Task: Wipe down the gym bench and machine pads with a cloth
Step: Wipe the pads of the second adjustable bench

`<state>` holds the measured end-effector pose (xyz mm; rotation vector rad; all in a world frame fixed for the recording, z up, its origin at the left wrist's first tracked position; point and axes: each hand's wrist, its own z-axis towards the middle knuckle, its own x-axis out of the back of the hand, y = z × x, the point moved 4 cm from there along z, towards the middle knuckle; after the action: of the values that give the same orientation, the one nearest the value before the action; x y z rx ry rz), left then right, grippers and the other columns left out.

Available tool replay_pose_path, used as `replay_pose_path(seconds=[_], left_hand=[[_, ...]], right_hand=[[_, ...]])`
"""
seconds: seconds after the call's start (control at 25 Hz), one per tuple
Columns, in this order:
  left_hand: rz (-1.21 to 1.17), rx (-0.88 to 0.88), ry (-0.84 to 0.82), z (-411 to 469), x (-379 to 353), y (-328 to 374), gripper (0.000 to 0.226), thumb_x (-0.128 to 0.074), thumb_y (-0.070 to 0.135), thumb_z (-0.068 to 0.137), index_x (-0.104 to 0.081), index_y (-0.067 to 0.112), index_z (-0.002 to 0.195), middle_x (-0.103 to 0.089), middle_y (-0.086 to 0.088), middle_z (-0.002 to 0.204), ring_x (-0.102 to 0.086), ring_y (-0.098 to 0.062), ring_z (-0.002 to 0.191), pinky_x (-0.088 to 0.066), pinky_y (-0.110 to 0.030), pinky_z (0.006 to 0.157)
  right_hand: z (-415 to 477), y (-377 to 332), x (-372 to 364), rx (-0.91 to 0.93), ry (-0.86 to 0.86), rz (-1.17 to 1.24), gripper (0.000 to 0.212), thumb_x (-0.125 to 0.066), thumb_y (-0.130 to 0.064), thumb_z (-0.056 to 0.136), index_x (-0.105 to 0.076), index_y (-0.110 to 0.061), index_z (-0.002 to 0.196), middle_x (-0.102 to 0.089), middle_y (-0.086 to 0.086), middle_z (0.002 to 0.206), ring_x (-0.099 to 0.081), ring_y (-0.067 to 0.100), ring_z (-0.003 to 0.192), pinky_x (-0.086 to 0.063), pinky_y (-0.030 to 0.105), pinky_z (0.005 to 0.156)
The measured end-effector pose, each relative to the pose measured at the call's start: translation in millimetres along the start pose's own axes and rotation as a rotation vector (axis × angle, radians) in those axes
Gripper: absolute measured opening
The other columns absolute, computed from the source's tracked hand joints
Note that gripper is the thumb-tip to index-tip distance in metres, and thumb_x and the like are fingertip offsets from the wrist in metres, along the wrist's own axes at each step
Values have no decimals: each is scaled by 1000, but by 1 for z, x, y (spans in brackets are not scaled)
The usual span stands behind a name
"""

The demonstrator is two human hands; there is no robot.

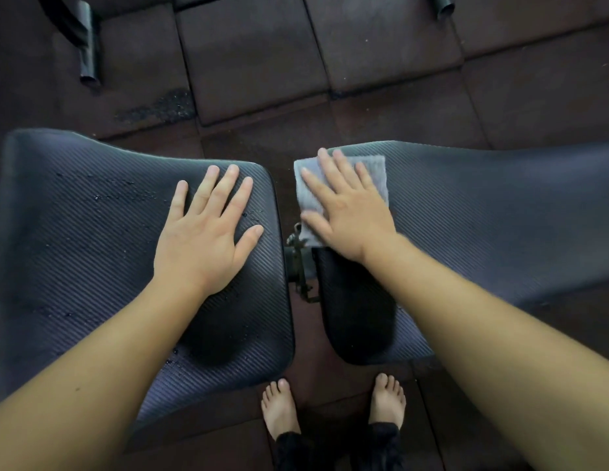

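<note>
Two black ribbed bench pads lie side by side with a gap between them. My left hand (208, 232) rests flat on the left pad (75, 232), fingers spread, holding nothing. Small water droplets dot that pad near my fingers. My right hand (347, 212) presses flat on a grey cloth (374, 171) at the near-left corner of the right pad (500, 215). The cloth's left edge hangs over the pad's rim into the gap.
A black metal hinge bracket (299, 263) sits in the gap between the pads. My bare feet (279, 406) stand on dark rubber floor tiles (255, 56) below the pads. Two black tube ends (89, 52) of a frame stick out at the far left and far right.
</note>
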<state>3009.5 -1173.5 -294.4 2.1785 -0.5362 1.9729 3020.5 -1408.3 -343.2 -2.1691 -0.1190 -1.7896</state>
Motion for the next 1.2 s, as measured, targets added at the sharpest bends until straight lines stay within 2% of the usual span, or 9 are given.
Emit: replay_pose_path(seconds=[0.16,0.24,0.36,0.48,0.68,0.76,0.92,1.04,1.2], left_hand=[[-11,-1,5,0,-1,1,75,-17,65,104,-19,23,166,-13,-1,174,-7,-23,161,-8,-56,128],[-17,0,3,0,-1,0,74,-17,65,104,-18,23,166,-12,-1,174,-6,-23,161,-7,-56,128],[-20,-8,5,1,-1,-1,74,-17,64,104,-18,24,166,-12,-1,174,-6,-23,161,-8,-56,128],[-20,-10,-2,1,-1,-1,74,-17,64,104,-17,23,166,-11,-1,174,-6,-24,161,-8,-57,128],[-33,-13,-16,0,1,0,73,-21,63,106,-15,23,166,-10,-2,174,-5,-24,161,-8,-57,128],[-27,-20,-22,0,0,-1,73,-19,63,106,-12,23,166,-8,-1,174,-2,-24,161,-6,-57,128],[-26,-22,-22,1,-1,-1,74,-17,64,105,-11,23,167,-6,-1,174,0,-23,161,-5,-56,128],[-22,-19,-12,0,-1,-2,74,-18,64,105,-12,23,167,-8,-1,174,-1,-23,161,-5,-56,128],[-20,-20,-9,0,-1,-1,74,-20,64,105,-13,23,166,-9,-1,174,-3,-23,161,-5,-56,128]], right_hand=[[-34,1,-10,226,-51,-11,72,-35,-63,100,-30,-28,163,-12,8,173,-8,30,160,-8,50,128],[-6,45,8,30,-28,28,77,-28,-67,96,-30,-28,163,-13,8,173,-9,30,160,-10,53,128],[0,115,21,-336,-20,70,76,-27,-67,99,-20,-30,165,-5,7,174,0,27,161,-3,48,129],[-15,78,10,-432,42,91,74,-29,-62,102,-15,-29,166,-1,10,174,3,29,160,0,50,129],[-96,-41,-18,-140,-7,59,68,-35,-55,105,-21,-28,165,-5,7,174,-3,29,161,-7,49,129],[-101,-33,-15,-145,-1,59,65,-33,-53,107,-20,-27,166,-7,6,174,-5,28,160,-9,48,129],[-55,5,1,-315,-14,113,69,-33,-53,107,-12,-26,166,-4,5,174,1,26,161,-5,45,129],[-54,10,-2,-255,-7,111,70,-28,-58,106,-11,-27,167,-1,4,174,4,24,161,-1,44,130],[-57,27,12,-216,103,383,63,-32,-49,108,-25,-22,164,-11,4,174,-2,22,161,-8,40,130]])
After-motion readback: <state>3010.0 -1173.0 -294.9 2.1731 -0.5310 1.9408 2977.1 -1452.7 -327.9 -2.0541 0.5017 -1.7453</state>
